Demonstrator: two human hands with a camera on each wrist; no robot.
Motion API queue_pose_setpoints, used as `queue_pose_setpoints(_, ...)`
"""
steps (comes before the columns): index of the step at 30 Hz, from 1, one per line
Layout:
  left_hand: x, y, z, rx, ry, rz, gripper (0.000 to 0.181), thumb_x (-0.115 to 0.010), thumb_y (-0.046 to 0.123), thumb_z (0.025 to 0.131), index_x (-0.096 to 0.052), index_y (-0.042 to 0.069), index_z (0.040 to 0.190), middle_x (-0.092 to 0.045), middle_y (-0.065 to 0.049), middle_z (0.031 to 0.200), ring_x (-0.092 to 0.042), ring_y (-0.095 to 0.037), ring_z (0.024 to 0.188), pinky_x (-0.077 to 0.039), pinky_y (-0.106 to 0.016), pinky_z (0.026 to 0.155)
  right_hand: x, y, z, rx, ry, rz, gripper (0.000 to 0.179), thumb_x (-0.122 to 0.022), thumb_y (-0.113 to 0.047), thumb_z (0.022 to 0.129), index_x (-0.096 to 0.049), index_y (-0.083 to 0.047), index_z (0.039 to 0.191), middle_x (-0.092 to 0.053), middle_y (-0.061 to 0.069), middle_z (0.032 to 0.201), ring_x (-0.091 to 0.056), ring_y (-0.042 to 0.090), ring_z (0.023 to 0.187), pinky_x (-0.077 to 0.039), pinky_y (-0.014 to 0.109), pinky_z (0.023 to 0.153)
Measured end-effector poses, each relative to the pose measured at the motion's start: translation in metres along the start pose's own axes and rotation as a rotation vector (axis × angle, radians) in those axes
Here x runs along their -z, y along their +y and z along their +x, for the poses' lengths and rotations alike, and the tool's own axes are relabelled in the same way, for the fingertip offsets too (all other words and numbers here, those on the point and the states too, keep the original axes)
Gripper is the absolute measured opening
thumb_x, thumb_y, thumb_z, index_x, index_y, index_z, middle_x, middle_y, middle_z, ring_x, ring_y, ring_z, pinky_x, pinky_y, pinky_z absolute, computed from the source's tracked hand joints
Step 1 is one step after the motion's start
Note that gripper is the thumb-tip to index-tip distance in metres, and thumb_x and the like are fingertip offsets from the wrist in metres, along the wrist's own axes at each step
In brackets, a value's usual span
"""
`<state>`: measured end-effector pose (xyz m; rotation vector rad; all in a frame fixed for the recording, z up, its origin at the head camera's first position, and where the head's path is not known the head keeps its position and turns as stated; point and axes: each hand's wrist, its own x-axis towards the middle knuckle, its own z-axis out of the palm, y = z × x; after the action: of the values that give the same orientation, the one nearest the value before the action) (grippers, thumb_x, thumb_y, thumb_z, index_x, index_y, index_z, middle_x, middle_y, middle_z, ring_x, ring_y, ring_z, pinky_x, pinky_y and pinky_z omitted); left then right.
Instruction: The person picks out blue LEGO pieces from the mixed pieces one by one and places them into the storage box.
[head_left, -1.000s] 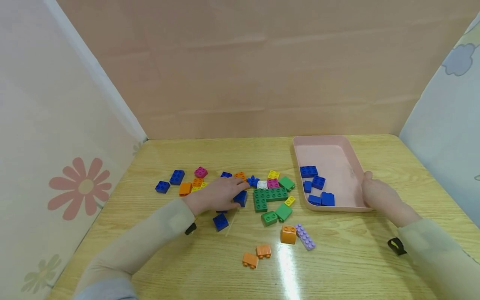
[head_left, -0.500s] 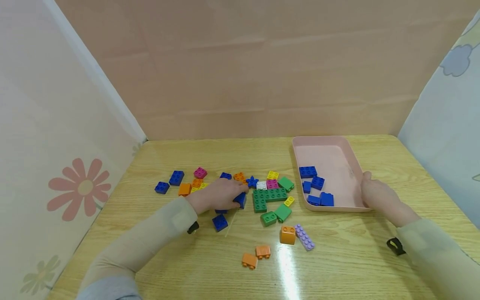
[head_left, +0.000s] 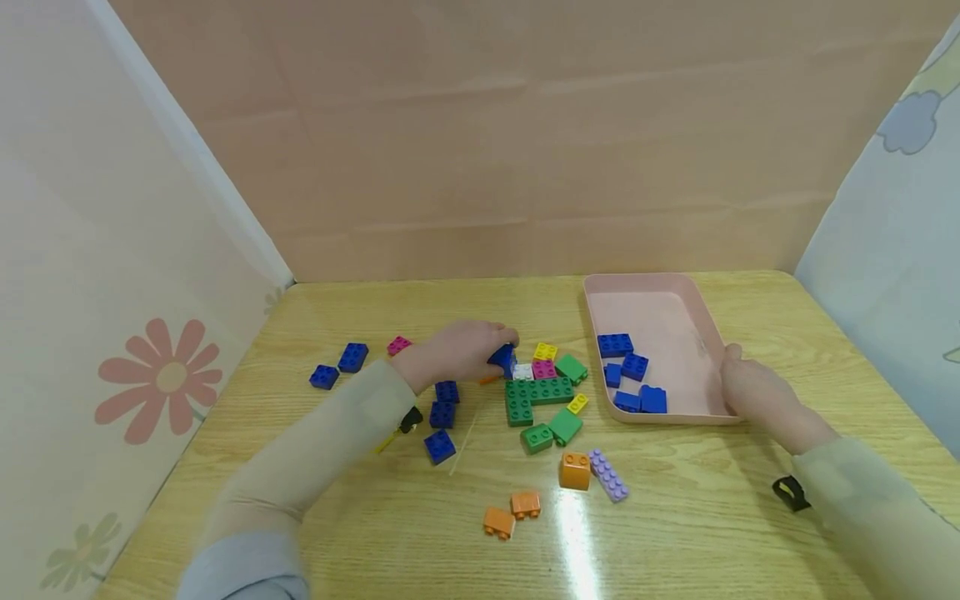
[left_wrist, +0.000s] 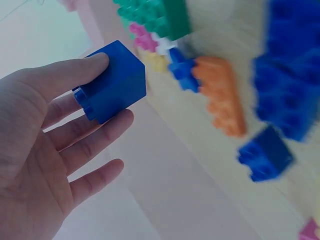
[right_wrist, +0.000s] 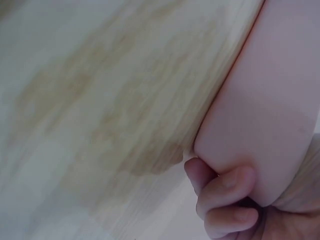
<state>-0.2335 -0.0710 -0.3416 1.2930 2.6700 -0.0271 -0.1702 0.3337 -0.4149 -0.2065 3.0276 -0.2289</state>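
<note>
Your left hand (head_left: 459, 350): thumb and fingers pinch a blue block (left_wrist: 121, 80) above the table (head_left: 390, 533), left of the pink tray (head_left: 652, 307)
Your right hand (head_left: 763, 395): fingers clamp onto the tray's near right corner
Tray blocks (head_left: 635, 367): blue, along its left side
Green bricks (head_left: 546, 390): on the table, right of your left hand

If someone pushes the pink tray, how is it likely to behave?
The pink tray would probably slide rather than tip, given its wide, shallow shape. Its smooth, thin walls suggest fairly stiff, light plastic. The blue bricks inside may shift, since no dividers show.
</note>
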Motion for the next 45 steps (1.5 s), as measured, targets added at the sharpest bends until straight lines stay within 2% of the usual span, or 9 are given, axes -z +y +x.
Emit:
queue_pose_setpoints(5,0.011,0.008,0.029,0.01,0.0,-0.028,0.044,-0.067,0.03,0.093,-0.054,0.012,0.132,-0.06,-0.004,0.125,-0.059,-0.018,0.109,-0.047,-0.034,0.094,0.0,-0.001,-0.001,0.002,-0.023,0.003,0.04,-0.037,0.013,0.086,-0.016,0.031,0.116,-0.043,0.01,0.053,-0.042,0.02,0.045,-0.036,0.031,0.042)
queue_pose_setpoints(10,0.022,0.019,0.063,0.007,0.005,-0.041,0.047,-0.064,0.03,0.095,-0.05,0.011,0.136,-0.058,-0.004,0.128,-0.056,-0.017,0.112,-0.045,-0.031,0.097,-0.002,-0.001,-0.002,0.036,0.016,-0.034,0.041,-0.042,0.015,0.084,-0.02,0.032,0.113,-0.042,0.008,0.051,-0.04,0.019,0.044,-0.036,0.03,0.042)
queue_pose_setpoints(16,0.032,0.03,0.107,-0.015,0.052,-0.077,0.046,-0.06,0.025,0.098,-0.046,0.01,0.139,-0.058,-0.005,0.127,-0.056,-0.016,0.109,-0.043,-0.026,0.097,-0.004,-0.001,-0.003,0.025,0.013,-0.032,0.039,-0.039,0.014,0.085,-0.019,0.031,0.113,-0.042,0.009,0.053,-0.041,0.02,0.045,-0.038,0.032,0.043)
queue_pose_setpoints(23,0.022,0.049,0.146,0.109,0.053,-0.156,0.049,-0.051,0.02,0.102,-0.036,0.019,0.149,-0.05,0.001,0.139,-0.049,-0.011,0.121,-0.037,-0.022,0.102,-0.005,-0.002,-0.005,0.033,0.013,-0.035,0.036,-0.041,0.015,0.084,-0.021,0.029,0.11,-0.042,0.008,0.052,-0.041,0.019,0.045,-0.036,0.031,0.043)
queue_pose_setpoints(28,0.009,0.061,0.161,0.212,0.021,-0.163,0.057,-0.055,0.021,0.1,-0.032,0.024,0.152,-0.039,0.004,0.149,-0.043,-0.009,0.129,-0.034,-0.021,0.105,-0.005,-0.001,-0.005,0.05,0.048,-0.058,0.03,-0.04,0.015,0.084,-0.024,0.027,0.106,-0.041,0.008,0.052,-0.041,0.019,0.044,-0.037,0.032,0.042)
queue_pose_setpoints(31,-0.001,0.065,0.167,0.207,0.024,-0.089,0.052,-0.057,0.025,0.098,-0.04,0.021,0.147,-0.047,0.004,0.141,-0.051,-0.008,0.118,-0.037,-0.02,0.101,-0.004,-0.001,-0.005,0.04,0.039,-0.035,0.03,-0.039,0.015,0.084,-0.023,0.026,0.106,-0.042,0.009,0.052,-0.041,0.02,0.045,-0.036,0.032,0.042)
queue_pose_setpoints(37,-0.012,0.069,0.174,0.192,0.077,0.089,0.04,-0.048,0.021,0.103,-0.043,0.022,0.143,-0.057,0.006,0.13,-0.055,-0.005,0.104,-0.039,-0.019,0.099,-0.003,0.0,-0.005,0.019,0.01,-0.013,0.03,-0.037,0.014,0.085,-0.021,0.027,0.108,-0.042,0.009,0.053,-0.041,0.021,0.046,-0.037,0.034,0.043)
queue_pose_setpoints(40,-0.015,0.069,0.176,0.201,0.088,0.161,0.035,-0.052,0.02,0.102,-0.049,0.021,0.136,-0.062,0.006,0.117,-0.057,-0.005,0.09,-0.044,-0.017,0.093,-0.003,0.0,-0.005,0.036,0.027,-0.026,0.032,-0.04,0.015,0.083,-0.022,0.026,0.107,-0.042,0.009,0.053,-0.041,0.02,0.045,-0.036,0.033,0.042)
queue_pose_setpoints(45,-0.02,0.066,0.177,0.222,0.073,0.206,0.025,-0.051,0.023,0.102,-0.059,0.02,0.126,-0.064,0.007,0.105,-0.055,-0.006,0.082,-0.047,-0.016,0.085,-0.003,-0.001,-0.004,0.037,0.024,-0.03,0.034,-0.042,0.015,0.083,-0.022,0.027,0.108,-0.041,0.008,0.052,-0.039,0.019,0.044,-0.034,0.03,0.042)
